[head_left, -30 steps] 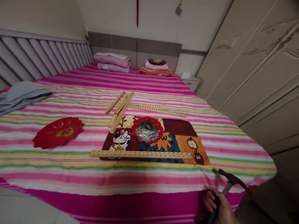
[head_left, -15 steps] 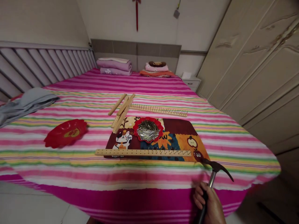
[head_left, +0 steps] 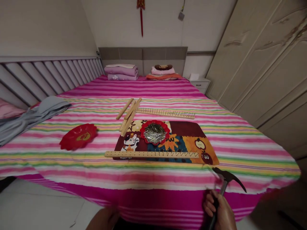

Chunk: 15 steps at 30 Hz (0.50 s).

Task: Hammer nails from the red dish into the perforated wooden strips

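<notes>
My right hand [head_left: 219, 209] is wrapped around the dark handle of a claw hammer [head_left: 226, 177], held over the near right part of the bed with its head up. My left hand [head_left: 105, 218] is low at the bottom edge, dim and partly cut off, so its fingers do not show clearly. A drilled wooden strip [head_left: 129, 154] lies across the near side of a patterned mat [head_left: 182, 127]. Nails [head_left: 177, 153] stand in its right half, and its left holes are bare. Behind it, a red scalloped dish [head_left: 168, 136] holds many loose nails [head_left: 154, 132].
Several wooden strips [head_left: 129, 116] lie stacked beyond the mat, beside another strip [head_left: 165, 112] full of upright nails. A second red dish [head_left: 79, 136] sits left. Grey clothing [head_left: 48, 107] lies at the far left. Folded bedding [head_left: 122, 72] rests by the headboard; a wardrobe [head_left: 266, 64] stands right.
The view has shifted slightly. My right hand and the hammer have moved a little right and nearer. My left hand has come further into view at the bottom.
</notes>
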Each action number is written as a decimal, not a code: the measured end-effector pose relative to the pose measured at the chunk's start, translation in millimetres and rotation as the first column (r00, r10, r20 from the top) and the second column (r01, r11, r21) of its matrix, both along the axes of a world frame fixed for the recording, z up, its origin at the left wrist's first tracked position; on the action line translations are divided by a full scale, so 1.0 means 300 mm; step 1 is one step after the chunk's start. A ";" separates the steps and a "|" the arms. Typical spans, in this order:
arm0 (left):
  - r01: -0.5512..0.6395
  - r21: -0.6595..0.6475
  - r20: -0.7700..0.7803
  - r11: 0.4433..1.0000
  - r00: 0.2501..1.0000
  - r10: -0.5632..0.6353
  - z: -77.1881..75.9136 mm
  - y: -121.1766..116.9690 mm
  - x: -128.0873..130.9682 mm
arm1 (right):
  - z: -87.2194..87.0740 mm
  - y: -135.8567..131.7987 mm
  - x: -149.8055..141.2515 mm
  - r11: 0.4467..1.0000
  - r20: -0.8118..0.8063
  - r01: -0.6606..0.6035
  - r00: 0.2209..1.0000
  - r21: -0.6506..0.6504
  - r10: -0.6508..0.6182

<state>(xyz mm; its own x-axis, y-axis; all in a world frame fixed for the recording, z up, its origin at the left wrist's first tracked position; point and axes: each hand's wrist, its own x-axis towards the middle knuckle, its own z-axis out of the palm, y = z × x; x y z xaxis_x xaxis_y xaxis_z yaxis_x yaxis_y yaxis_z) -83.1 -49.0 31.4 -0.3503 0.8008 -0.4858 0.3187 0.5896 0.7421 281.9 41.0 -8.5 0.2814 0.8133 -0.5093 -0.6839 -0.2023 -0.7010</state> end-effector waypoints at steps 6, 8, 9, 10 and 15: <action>0.388 0.358 -0.615 0.849 0.782 -0.098 0.118 0.278 0.054 | -0.003 -0.059 -0.004 0.999 -0.029 -0.028 0.999 -0.017 0.027; 0.510 0.407 -0.709 0.758 0.700 -0.090 0.128 0.379 0.089 | -0.008 -0.068 -0.005 1.000 -0.037 -0.018 0.999 -0.019 0.018; 0.556 0.400 -0.743 0.728 0.662 -0.097 0.125 0.422 0.105 | -0.011 -0.068 -0.006 1.000 -0.039 -0.010 0.999 -0.017 0.009; 0.602 0.378 -0.769 0.703 0.627 -0.123 0.119 0.460 0.118 | -0.014 -0.067 -0.006 1.000 -0.041 -0.002 0.999 -0.015 0.001; 0.721 0.231 -0.804 0.653 0.520 -0.289 0.074 0.568 0.138 | -0.021 -0.051 -0.001 0.999 -0.044 0.038 0.998 -0.016 -0.039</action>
<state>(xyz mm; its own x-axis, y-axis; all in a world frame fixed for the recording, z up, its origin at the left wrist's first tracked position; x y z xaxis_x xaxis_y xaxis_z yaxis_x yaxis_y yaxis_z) -41.6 121.4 53.7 0.1725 0.9643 0.2009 0.9310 -0.2262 0.2863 281.5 25.7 -14.7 0.2890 0.7943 -0.5344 -0.7219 -0.1858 -0.6666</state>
